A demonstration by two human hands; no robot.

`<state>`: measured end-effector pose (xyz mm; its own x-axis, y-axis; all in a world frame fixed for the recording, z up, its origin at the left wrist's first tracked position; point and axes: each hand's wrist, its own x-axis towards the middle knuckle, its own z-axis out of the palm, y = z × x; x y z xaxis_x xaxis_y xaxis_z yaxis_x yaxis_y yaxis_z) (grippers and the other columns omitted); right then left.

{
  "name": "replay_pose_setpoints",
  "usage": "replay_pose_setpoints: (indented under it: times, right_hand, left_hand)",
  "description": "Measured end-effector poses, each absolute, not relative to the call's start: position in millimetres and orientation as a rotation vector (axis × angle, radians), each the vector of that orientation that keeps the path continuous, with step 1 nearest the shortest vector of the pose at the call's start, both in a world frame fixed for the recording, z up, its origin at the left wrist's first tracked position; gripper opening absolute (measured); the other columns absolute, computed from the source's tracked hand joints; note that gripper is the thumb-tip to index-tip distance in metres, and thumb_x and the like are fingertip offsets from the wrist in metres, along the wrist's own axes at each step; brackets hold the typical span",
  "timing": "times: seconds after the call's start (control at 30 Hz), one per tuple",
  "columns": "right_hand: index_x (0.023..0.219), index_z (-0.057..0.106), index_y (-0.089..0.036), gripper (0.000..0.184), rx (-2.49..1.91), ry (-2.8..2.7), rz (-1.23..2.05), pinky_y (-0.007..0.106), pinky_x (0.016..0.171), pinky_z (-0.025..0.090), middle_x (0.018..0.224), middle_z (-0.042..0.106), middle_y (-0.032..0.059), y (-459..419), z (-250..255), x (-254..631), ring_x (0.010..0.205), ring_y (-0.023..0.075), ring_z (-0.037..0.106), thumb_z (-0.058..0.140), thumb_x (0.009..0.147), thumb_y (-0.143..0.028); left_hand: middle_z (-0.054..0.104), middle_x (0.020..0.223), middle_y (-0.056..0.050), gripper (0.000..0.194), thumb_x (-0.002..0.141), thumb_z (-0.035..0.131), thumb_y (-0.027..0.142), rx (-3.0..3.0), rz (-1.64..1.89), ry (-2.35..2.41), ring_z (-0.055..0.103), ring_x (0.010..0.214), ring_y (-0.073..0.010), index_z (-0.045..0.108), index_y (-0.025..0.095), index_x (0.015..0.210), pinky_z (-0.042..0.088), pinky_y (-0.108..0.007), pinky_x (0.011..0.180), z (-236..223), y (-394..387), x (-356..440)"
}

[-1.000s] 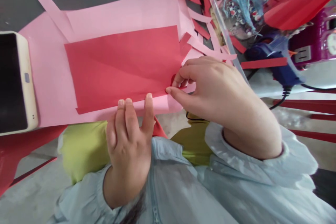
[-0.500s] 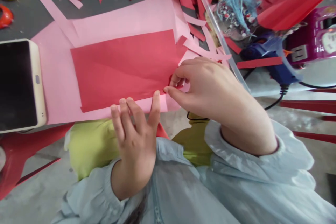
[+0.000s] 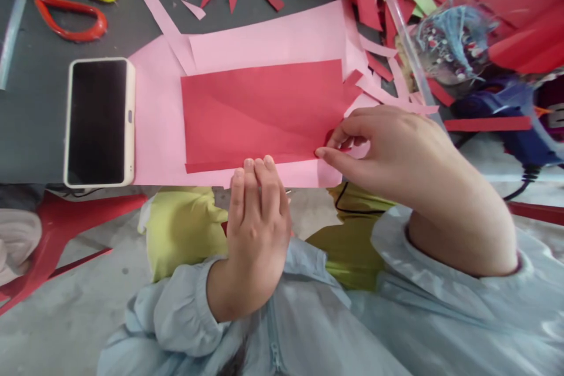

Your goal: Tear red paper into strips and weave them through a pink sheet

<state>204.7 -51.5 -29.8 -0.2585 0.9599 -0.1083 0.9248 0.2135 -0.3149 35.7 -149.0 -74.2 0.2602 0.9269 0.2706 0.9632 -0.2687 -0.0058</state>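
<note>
A sheet of red paper (image 3: pixel 264 106) lies on a larger pink sheet (image 3: pixel 154 135). A narrow strip along its near edge is folded over. My left hand (image 3: pixel 259 217) lies flat, fingers stretched out side by side, with the tips on that fold near its middle. At the near right corner, my right hand (image 3: pixel 392 153) pinches the red paper between thumb and curled fingers. Those fingers hide part of the corner.
A phone (image 3: pixel 99 123) rests on the pink sheet's left end. Scissors (image 3: pixel 74 3) lie behind it. Red and pink paper scraps (image 3: pixel 379 64) crowd the right, beside a bag of pins (image 3: pixel 453 41) and a blue glue gun (image 3: pixel 506 111).
My view has swung left, bringing the whole phone and the scissors into sight. My left hand's fingers have drawn together from a spread pose; my right hand keeps its pinch at the corner.
</note>
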Motion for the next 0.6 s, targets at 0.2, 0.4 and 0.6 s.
replay_pose_setpoints:
  times: [0.2,0.4,0.6]
  right_hand:
    - [0.065,0.056,-0.024,0.017,-1.872,-2.340,0.537,0.037,0.067,0.044,0.072,0.069,0.0066,-51,-26,202,0.077,0.0278,0.066,0.061,0.081,-0.026]
    - [0.067,0.060,-0.023,0.017,-1.865,-2.342,0.520,0.035,0.067,0.042,0.075,0.070,0.0062,-49,-31,206,0.080,0.0262,0.065,0.060,0.083,-0.029]
    - [0.070,0.064,-0.021,0.014,-1.832,-2.338,0.536,0.036,0.072,0.044,0.076,0.069,0.0075,-47,-31,205,0.080,0.0246,0.062,0.060,0.083,-0.024]
  left_hand:
    - [0.069,0.126,-0.025,0.050,0.105,0.050,0.030,-2.342,-0.455,-1.760,0.065,0.127,-0.0331,0.056,-0.009,0.136,0.043,-0.046,0.121,-74,-146,33]
    - [0.066,0.133,-0.026,0.052,0.104,0.048,0.033,-2.302,-0.604,-1.865,0.061,0.131,-0.0339,0.053,-0.001,0.143,0.034,-0.054,0.123,-83,-144,41]
    - [0.066,0.134,-0.024,0.051,0.102,0.054,0.028,-2.450,-0.551,-1.742,0.062,0.130,-0.0301,0.052,-0.001,0.144,0.038,-0.044,0.121,-83,-139,52]
